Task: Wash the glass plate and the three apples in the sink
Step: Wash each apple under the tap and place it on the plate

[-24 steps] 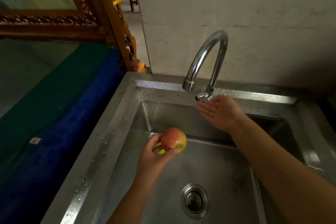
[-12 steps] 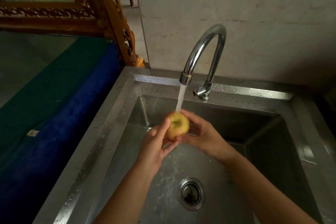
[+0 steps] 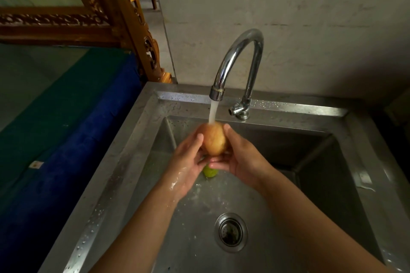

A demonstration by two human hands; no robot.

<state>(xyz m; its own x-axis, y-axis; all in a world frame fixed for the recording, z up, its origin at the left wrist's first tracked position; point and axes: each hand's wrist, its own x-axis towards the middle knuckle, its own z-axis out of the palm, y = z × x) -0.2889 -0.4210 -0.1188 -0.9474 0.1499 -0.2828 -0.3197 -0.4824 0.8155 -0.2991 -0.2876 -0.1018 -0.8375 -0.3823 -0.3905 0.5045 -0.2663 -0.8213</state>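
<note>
A yellow-red apple (image 3: 214, 139) is held under the running stream of water from the chrome tap (image 3: 238, 66), above the steel sink (image 3: 124, 175). My left hand (image 3: 188, 162) cups its left side and my right hand (image 3: 237, 157) cups its right side and underside. A green apple (image 3: 209, 172) shows just below my hands, mostly hidden; whether it lies in the sink or is held I cannot tell. No glass plate is in view.
The drain (image 3: 230, 231) sits in the sink floor, in front of my hands. The tap's handle (image 3: 238, 111) is on the sink's back rim. A blue and green cloth (image 3: 66, 128) covers the surface to the left, with a carved wooden frame (image 3: 124, 17) behind.
The water came on. My right hand left the tap handle and joined my left on the apple, which rose under the stream and turned in my hands.
</note>
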